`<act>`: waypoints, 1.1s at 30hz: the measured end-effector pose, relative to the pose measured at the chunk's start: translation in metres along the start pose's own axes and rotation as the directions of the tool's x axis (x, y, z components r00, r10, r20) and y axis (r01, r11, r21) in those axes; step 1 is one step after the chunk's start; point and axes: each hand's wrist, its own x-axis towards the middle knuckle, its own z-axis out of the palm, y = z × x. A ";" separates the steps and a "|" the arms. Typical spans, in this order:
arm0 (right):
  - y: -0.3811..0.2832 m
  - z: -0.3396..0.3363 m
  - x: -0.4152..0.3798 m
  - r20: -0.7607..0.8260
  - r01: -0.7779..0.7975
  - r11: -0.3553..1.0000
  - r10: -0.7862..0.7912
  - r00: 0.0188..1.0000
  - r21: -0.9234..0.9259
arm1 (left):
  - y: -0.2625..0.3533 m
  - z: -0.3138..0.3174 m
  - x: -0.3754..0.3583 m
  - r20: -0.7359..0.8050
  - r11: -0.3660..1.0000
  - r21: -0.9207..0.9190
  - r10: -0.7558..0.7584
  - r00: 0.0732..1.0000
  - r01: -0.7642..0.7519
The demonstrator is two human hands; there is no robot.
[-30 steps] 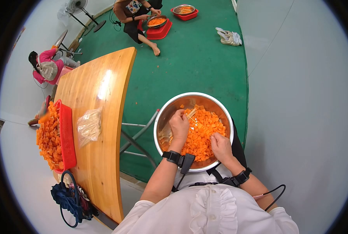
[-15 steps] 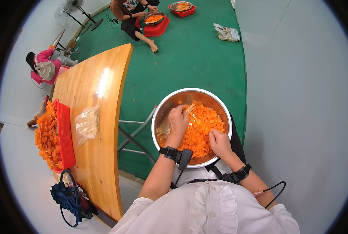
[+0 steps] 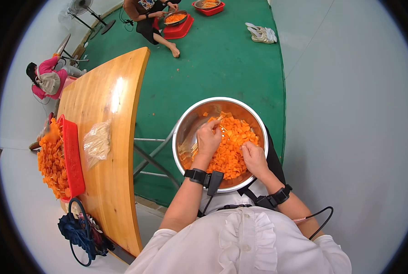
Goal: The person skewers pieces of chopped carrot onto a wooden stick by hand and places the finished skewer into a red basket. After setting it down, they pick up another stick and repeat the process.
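Observation:
A wide steel bowl [image 3: 185,123] rests on my lap and holds many diced orange carrot pieces [image 3: 233,160]. Over the bowl's left half is my left hand [image 3: 208,140], its fingers pinched around thin pale wooden sticks [image 3: 220,119]. My right hand [image 3: 254,159] is closed in a pinch above the carrot pieces at the right side. Whatever is between its fingertips is hidden. More pale sticks [image 3: 189,153] lie against the bowl's left inner wall, beside my left wrist.
A wooden table [image 3: 117,192] stands at left, bearing a plastic bag of sticks [image 3: 97,142], a red basket [image 3: 72,157] heaped with carrot pieces on sticks, and a dark blue bag [image 3: 78,233]. Two other people, one with a pan [image 3: 185,14], sit farther off. Shoes [image 3: 261,34] lie on the green floor.
The whole view has shifted slightly, so everything sits a little further left and up. Both hands stay over the bowl, still pinched; the sticks at my left fingertips show less.

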 end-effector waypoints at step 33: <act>-0.008 -0.005 -0.001 -0.117 0.047 0.998 -0.042 0.992 0.040 | -0.011 0.005 -0.009 0.331 0.928 0.242 -0.353 0.875 0.283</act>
